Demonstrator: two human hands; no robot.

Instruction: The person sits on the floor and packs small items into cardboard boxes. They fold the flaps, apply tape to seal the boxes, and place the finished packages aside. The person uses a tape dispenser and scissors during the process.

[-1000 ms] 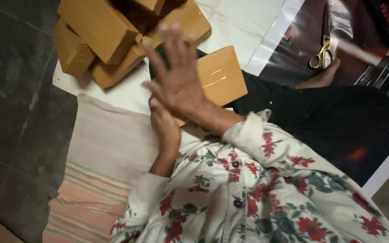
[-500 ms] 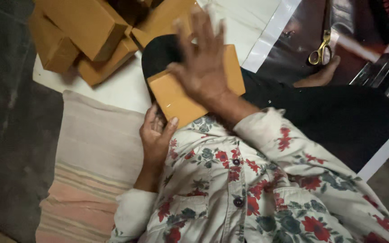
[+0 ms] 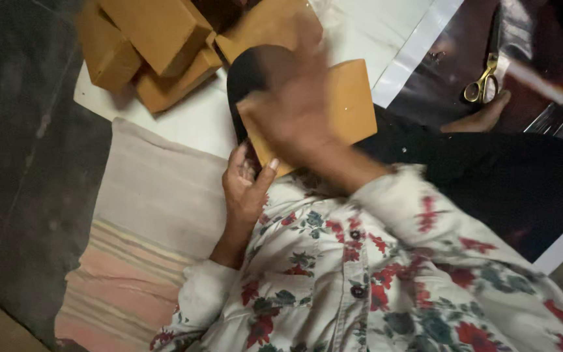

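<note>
The right hand is lying blurred across the flat tan cardboard box, fingers spread wide and palm down on its top face — not gripping it, as far as the blur lets one tell. The left hand is sitting at the near lower corner of that box, fingers curled and thumb raised against the box edge; whether it is actually pinching the corner is not clear. The box is resting on the person's dark-clothed lap, tilted, partly over a black rounded thing just beyond it. Past the box, on a white sheet, a heap of tan cartons is lying. Well off to the box's far right side — gold-handled scissors.
</note>
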